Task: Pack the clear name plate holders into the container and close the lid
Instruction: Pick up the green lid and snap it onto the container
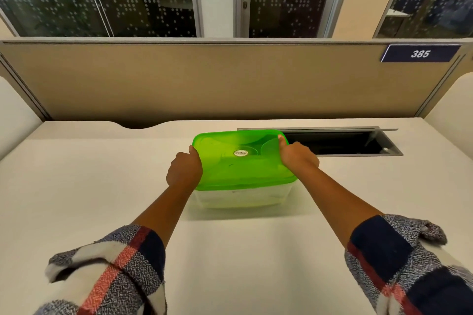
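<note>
A clear plastic container point(240, 199) stands on the white desk in the middle of the view, with a translucent green lid point(238, 161) on top of it. My left hand point(184, 169) grips the lid's left edge, thumb on top. My right hand point(298, 156) grips the right edge, thumb pressed on the lid's far right corner. A round white sticker sits in the lid's centre. The container's contents show only as faint shapes through the plastic, so the name plate holders cannot be made out.
An open cable tray point(340, 142) with a raised grey flap lies in the desk just behind and right of the container. A beige partition point(204, 79) with a "385" sign point(419, 54) bounds the desk's far side. White side panels flank the desk.
</note>
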